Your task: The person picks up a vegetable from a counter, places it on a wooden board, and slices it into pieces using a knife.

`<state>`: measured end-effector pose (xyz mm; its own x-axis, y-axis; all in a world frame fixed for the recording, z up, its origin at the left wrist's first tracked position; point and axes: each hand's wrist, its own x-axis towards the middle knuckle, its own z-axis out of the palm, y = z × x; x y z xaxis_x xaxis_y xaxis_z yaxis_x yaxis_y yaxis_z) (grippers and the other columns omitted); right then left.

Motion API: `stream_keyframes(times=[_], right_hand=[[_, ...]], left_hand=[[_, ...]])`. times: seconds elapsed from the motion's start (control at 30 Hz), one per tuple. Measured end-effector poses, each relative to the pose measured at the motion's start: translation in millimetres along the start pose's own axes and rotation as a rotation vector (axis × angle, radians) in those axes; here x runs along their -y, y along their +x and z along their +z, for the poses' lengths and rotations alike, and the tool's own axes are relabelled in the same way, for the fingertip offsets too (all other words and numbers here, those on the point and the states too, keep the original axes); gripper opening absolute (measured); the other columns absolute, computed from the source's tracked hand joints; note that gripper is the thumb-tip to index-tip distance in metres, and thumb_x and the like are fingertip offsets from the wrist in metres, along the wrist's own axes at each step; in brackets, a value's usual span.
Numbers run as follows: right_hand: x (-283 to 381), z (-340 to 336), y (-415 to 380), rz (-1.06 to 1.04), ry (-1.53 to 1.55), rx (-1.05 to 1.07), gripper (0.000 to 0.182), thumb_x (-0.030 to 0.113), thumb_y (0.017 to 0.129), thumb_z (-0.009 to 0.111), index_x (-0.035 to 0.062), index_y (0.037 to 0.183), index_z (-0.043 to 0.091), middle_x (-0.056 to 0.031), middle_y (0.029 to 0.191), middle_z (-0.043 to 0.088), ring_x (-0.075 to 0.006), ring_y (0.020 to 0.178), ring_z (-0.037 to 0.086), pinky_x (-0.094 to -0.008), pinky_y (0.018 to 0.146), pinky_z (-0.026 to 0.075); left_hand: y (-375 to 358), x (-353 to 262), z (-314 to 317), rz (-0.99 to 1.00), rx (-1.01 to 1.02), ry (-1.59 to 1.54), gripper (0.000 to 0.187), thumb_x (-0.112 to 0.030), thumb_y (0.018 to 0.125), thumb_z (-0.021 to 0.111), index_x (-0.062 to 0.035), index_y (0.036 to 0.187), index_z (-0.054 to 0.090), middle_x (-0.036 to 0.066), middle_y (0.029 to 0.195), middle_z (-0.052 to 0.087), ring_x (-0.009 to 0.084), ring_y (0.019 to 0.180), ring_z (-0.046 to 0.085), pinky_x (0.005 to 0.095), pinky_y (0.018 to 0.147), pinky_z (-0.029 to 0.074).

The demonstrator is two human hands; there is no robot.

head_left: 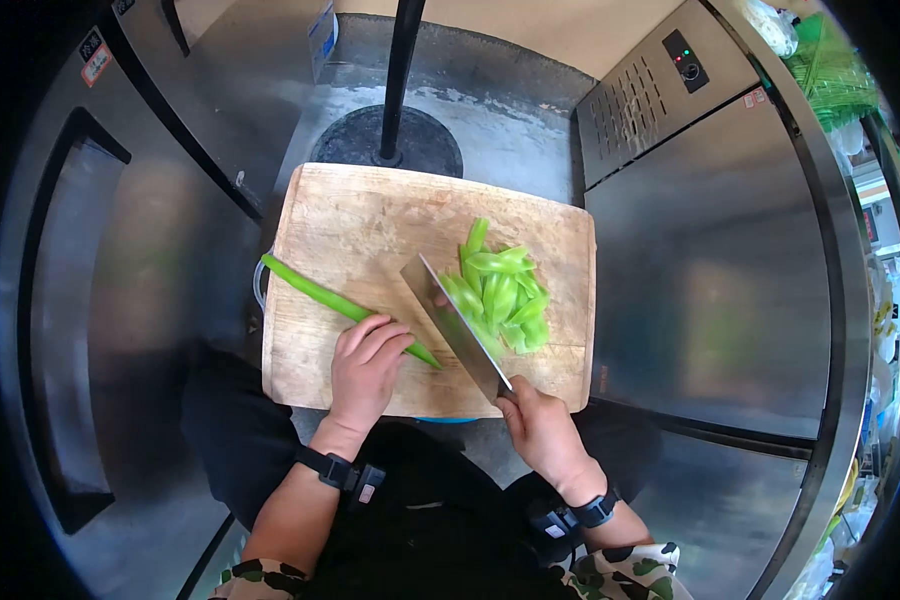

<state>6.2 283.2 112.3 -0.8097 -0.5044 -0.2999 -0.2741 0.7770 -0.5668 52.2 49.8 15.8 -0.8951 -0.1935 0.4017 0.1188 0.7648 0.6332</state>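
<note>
A long green pepper (315, 290) lies slantwise on the wooden cutting board (370, 210), its upper end reaching the left edge. My left hand (368, 370) rests on its lower part, fingers bent over it. My right hand (550, 435) is closed round the handle of a cleaver (458, 330). The broad blade slants up and left across the board, between the pepper and a pile of cut green pieces (505, 290). The blade's lower face and most of the handle are hidden.
Steel cabinets stand on the left (150, 300) and right (710, 270) of the board. Behind it a black pole (400, 80) rises from a round base (430, 135). Green netted goods (835, 75) sit at the upper right.
</note>
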Motion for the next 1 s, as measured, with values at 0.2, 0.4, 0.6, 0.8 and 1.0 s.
stream_keyframes(times=[0.2,0.4,0.6,0.8,1.0], right_hand=[[12,3,-16,0.000,-0.048,0.023,0.014,0.012,0.095,0.059,0.0021,0.100,0.052,-0.0234,0.083,0.064,-0.0449,0.080,0.064,-0.0506,0.066,0.051],[15,2,-25,-0.025,-0.079,0.037,0.013,0.012,0.094,0.059,0.0031,0.101,0.052,-0.0224,0.085,0.064,-0.0439,0.078,0.063,-0.0505,0.066,0.052],[16,3,-28,-0.031,-0.120,0.042,0.014,0.013,0.094,0.059,0.0036,0.102,0.052,-0.0218,0.085,0.064,-0.0435,0.076,0.063,-0.0503,0.063,0.052],[17,4,-26,-0.025,-0.145,0.066,0.014,0.012,0.094,0.059,0.0027,0.100,0.051,-0.0221,0.086,0.064,-0.0440,0.076,0.063,-0.0505,0.063,0.052],[14,9,-19,-0.048,-0.159,0.099,0.015,0.012,0.095,0.057,0.0018,0.101,0.049,-0.0242,0.084,0.063,-0.0442,0.074,0.064,-0.0516,0.063,0.052]], left_hand=[[-2,4,2,0.028,-0.066,-0.031,0.021,-0.003,0.071,0.074,-0.0070,0.092,0.071,0.004,0.103,0.068,0.0287,0.107,0.062,0.0398,0.089,0.051],[3,-2,-1,0.031,-0.093,0.004,0.020,-0.003,0.070,0.074,-0.0065,0.089,0.071,0.005,0.099,0.068,0.0286,0.105,0.062,0.0380,0.086,0.054],[4,-2,0,0.022,-0.100,0.006,0.018,-0.003,0.070,0.074,-0.0063,0.088,0.070,0.005,0.098,0.068,0.0283,0.104,0.063,0.0383,0.085,0.054],[5,-1,0,0.023,-0.100,-0.001,0.018,-0.004,0.071,0.073,-0.0068,0.089,0.071,0.005,0.097,0.068,0.0279,0.104,0.063,0.0384,0.084,0.054],[5,3,4,0.013,-0.094,-0.015,0.017,-0.005,0.072,0.073,-0.0080,0.089,0.071,0.004,0.098,0.068,0.0275,0.104,0.063,0.0390,0.086,0.052]])
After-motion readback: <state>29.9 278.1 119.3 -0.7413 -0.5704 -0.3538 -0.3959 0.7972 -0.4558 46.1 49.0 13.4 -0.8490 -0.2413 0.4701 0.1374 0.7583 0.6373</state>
